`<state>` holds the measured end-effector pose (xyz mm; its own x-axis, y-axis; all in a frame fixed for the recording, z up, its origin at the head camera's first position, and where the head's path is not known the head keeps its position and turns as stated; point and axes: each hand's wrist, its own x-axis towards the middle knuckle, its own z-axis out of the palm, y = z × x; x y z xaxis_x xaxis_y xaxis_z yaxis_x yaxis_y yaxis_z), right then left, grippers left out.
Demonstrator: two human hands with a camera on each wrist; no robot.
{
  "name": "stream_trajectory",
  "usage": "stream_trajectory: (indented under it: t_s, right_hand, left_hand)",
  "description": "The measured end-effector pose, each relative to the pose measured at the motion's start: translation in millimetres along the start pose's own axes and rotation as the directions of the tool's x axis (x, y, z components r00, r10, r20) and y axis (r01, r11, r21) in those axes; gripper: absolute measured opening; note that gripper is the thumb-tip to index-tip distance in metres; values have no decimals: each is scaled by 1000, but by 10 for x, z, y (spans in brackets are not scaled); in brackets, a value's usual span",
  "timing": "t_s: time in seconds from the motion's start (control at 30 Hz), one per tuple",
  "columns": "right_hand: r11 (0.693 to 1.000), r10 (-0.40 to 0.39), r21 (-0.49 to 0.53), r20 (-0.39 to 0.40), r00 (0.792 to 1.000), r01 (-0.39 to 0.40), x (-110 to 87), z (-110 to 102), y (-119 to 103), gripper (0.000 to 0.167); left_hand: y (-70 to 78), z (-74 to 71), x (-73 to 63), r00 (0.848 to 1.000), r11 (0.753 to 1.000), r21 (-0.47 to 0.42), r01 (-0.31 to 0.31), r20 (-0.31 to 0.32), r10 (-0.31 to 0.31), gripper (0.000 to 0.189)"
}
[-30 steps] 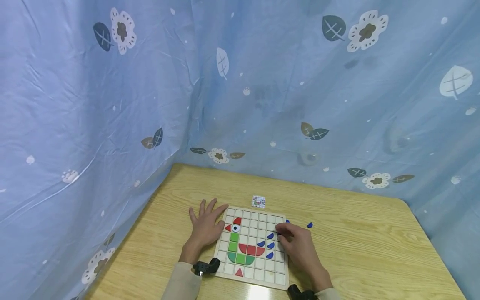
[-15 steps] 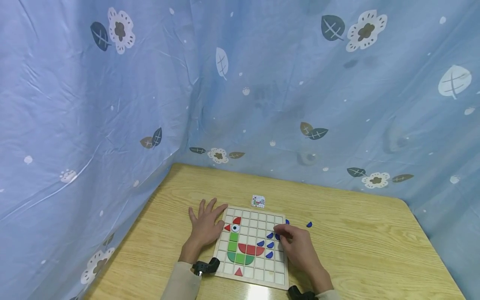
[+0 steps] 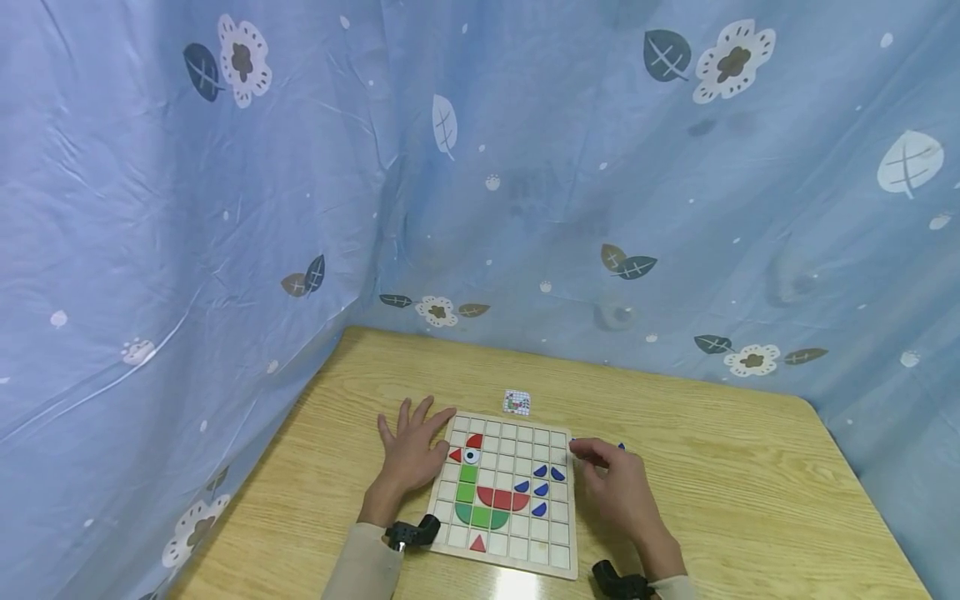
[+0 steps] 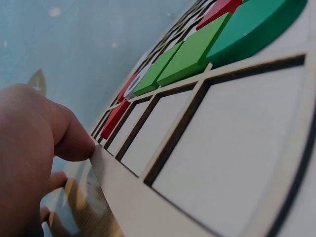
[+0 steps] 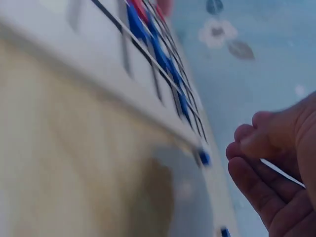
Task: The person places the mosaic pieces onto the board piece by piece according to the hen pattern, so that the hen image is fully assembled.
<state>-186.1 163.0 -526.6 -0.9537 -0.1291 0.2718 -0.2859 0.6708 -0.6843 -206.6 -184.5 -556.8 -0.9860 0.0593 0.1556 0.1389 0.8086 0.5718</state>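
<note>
A wooden grid board (image 3: 573, 533) lies on the table with coloured pieces set in its squares, forming a bird-like figure. My left hand (image 3: 408, 457) is spread at the board's left edge, its thumb (image 4: 74, 143) touching the rim in the left wrist view. Over the right edge hovers my right hand (image 3: 618, 492), fingers loosely bent and nothing between them. A blue half-circle piece (image 3: 558, 473) sits in the rightmost column, beside several similar blue pieces (image 3: 541, 490). One loose blue piece (image 5: 204, 157) lies against the board's outer edge, close to the right fingertips.
Another loose blue piece (image 3: 621, 447) lies on the wooden table (image 3: 720, 483), partly behind the right hand. A small pattern card (image 3: 517, 402) rests beyond the board. A red triangle (image 3: 477, 543) sits in the board's lower part. Blue flowered curtains (image 3: 525, 208) enclose the table.
The right hand has let go of the blue half-circle piece in the rightmost column and moved right, off the board's edge. The left hand has stayed in place.
</note>
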Motion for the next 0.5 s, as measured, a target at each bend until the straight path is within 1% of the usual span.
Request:
stream_trajectory:
  t_s: [0.13, 0.2, 0.27, 0.37, 0.43, 0.5]
  right_hand:
    - [999, -31, -37, -37, 999, 30, 95, -200, 237, 32]
    - [998, -26, -61, -33, 999, 24, 152, -287, 357, 32]
    - [997, -26, -76, -9, 1000, 26, 203, -360, 450, 33]
    - [997, -34, -71, 65, 997, 38, 258, -430, 544, 37]
    - [997, -36, -63, 111, 993, 43, 269, -458, 571, 40]
    - [997, -31, -61, 138, 990, 40, 258, -478, 580, 39]
  left_hand:
    - [-7, -2, -9, 1000, 1000, -8, 6, -2, -6, 57]
    - [-9, -4, -16, 1000, 1000, -9, 8, -5, -8, 57]
    - [-12, -4, -18, 1000, 1000, -10, 11, -6, -11, 57]
    - [-18, 3, -14, 1000, 1000, -9, 9, -9, -9, 57]
    - [-21, 8, -11, 1000, 1000, -8, 7, -5, -7, 57]
    - [-20, 12, -9, 1000, 1000, -9, 6, -2, -6, 57]
